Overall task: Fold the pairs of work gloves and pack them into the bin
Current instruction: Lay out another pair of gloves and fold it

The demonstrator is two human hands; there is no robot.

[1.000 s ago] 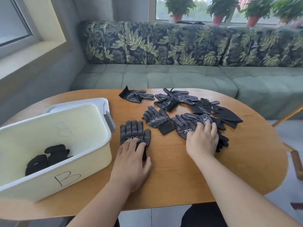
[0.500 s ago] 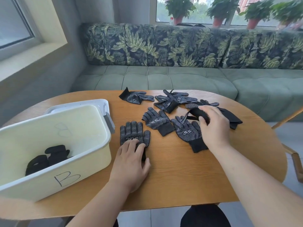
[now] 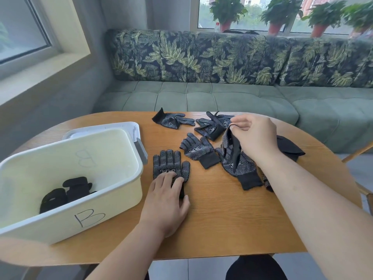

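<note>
One dotted glove (image 3: 169, 164) lies flat on the table (image 3: 222, 219), fingers pointing away from us. Its cuff is under our left hand (image 3: 164, 201), whose spread fingers press it down near the bin (image 3: 113, 201). A second glove (image 3: 232, 146), likely its mate, hangs limp from our right hand (image 3: 255, 136), pinched at an edge, farther off and to the right above the loose heap (image 3: 198, 150). We judge it must come left and toward us, laid lengthwise. Black knit, rubbery white dots; folded pairs (image 3: 66, 193) sit in the smooth plastic bin.

Green sofa (image 3: 222, 98) with a leafy-print back sat behind the wooden desk (image 3: 222, 219), and potted plants (image 3: 226, 11) lined the window (image 3: 254, 19) at upper right.
</note>
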